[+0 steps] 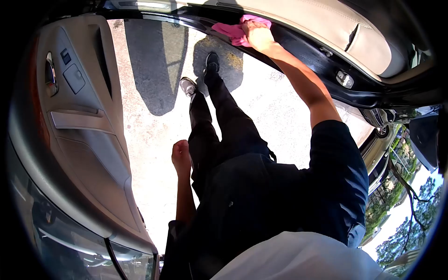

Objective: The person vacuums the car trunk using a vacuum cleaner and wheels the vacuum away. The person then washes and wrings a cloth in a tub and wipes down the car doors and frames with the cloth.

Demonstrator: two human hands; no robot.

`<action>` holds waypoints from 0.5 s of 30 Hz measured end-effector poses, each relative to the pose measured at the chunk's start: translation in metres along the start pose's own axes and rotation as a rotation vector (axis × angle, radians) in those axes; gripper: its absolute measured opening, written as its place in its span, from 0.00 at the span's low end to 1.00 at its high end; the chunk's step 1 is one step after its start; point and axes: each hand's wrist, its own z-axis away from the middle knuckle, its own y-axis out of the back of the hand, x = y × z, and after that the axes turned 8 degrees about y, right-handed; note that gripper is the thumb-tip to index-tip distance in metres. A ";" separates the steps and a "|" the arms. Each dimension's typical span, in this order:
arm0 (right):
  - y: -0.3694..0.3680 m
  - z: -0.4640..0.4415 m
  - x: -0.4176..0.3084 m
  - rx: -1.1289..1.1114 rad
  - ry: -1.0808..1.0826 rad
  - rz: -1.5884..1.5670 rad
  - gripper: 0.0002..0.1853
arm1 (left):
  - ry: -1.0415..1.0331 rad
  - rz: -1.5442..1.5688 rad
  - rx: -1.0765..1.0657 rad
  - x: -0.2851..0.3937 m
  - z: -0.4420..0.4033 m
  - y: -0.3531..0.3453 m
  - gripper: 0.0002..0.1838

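Observation:
A bright pink cloth [230, 31] is bunched under my right hand [258, 35], which grips it and presses it onto the black door sill [298, 49] of a car. Part of the cloth spreads out to the left of my fingers, and another fold shows above my knuckles. My right arm is stretched far forward. Beside my thigh hangs my left hand [181, 153], its fingers curled into a loose fist. I see nothing held in it.
At left, the open car door [81, 123] shows its beige inner panel, handle and window. A beige seat [368, 46] lies beyond the sill, with a metal door latch [345, 79] at the right. My shoes [188, 87] stand on sunlit pavement. Another car [379, 151] is parked behind.

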 end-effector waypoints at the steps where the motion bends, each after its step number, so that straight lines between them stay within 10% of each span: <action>1: 0.020 0.044 0.001 0.095 -0.055 0.038 0.19 | -0.007 -0.010 0.000 -0.002 -0.003 -0.001 0.11; 6: 0.054 0.225 0.021 0.139 -0.016 0.168 0.32 | -0.009 0.031 -0.001 -0.003 -0.023 -0.028 0.14; 15: -0.032 0.034 -0.012 -0.025 0.220 0.161 0.25 | -0.082 -0.045 -0.007 0.013 -0.067 -0.075 0.13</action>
